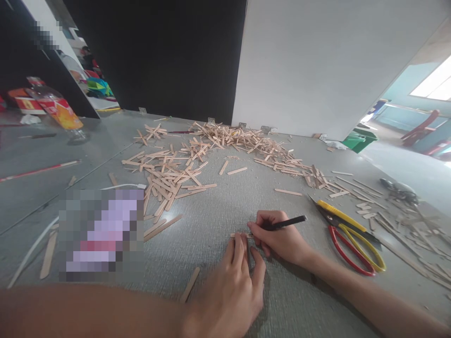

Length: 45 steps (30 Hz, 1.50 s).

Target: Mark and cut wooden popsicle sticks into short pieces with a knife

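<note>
Near the front of the grey table, my left hand point(235, 277) presses its fingertips down on a small wooden craft stick point(232, 235), most of which the fingers cover. My right hand point(280, 241) is closed around a black pen point(289, 222) that slants up to the right. Its fingers meet the stick's right end; the pen's tip is hidden behind them. Another craft stick point(190, 285) lies left of my left hand. To the right of my right hand are scissors point(347, 263) with one red and one yellow handle, beside a yellow-handled cutter point(340, 215).
Piles of craft sticks point(225, 135) spread in an arc before upright black and white panels point(299, 61). Thin cut strips point(405, 244) lie at right. At left are a blurred-out phone-like object point(105, 230), a white cable point(33, 251) and a drink bottle point(58, 110).
</note>
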Motion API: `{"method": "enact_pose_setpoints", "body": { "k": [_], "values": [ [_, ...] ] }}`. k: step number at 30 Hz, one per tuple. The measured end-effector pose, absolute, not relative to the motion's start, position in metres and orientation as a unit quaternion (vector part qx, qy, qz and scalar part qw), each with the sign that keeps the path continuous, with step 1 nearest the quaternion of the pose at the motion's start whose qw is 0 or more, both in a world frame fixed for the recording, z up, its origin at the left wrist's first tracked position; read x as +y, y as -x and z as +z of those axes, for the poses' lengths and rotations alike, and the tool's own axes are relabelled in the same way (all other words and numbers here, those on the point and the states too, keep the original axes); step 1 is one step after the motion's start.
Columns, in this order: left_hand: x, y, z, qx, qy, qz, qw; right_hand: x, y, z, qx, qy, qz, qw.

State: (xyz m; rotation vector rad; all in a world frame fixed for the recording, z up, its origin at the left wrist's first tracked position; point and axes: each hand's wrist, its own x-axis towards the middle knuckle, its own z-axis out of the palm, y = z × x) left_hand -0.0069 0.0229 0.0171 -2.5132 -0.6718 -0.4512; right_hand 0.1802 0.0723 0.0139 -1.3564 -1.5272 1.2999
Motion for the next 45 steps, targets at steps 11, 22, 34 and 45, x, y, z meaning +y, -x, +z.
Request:
{"method": "enact_pose_setpoints", "body": {
  "k": [11, 22, 34, 45],
  "values": [
    [0.0237, 0.0062, 0.0183, -0.239, 0.926, -0.153, 0.249, 0.0709, -0.1793, 0.0157, -0.592, 0.534, 0.493, 0.349],
    [0.0232, 0.0062, 0.0185, -0.248, 0.924, -0.158, 0.247, 0.0712, -0.1797, 0.0162, -0.597, 0.529, 0.493, 0.347],
    [0.0234, 0.0068, 0.0186, -0.246, 0.924, -0.165, 0.243, 0.0706, -0.1808, 0.0147, -0.608, 0.528, 0.481, 0.347],
    [0.0235, 0.0056, 0.0168, -0.243, 0.927, -0.148, 0.245, 0.0717, -0.1796, 0.0159, -0.616, 0.535, 0.466, 0.343]
  ]
}}
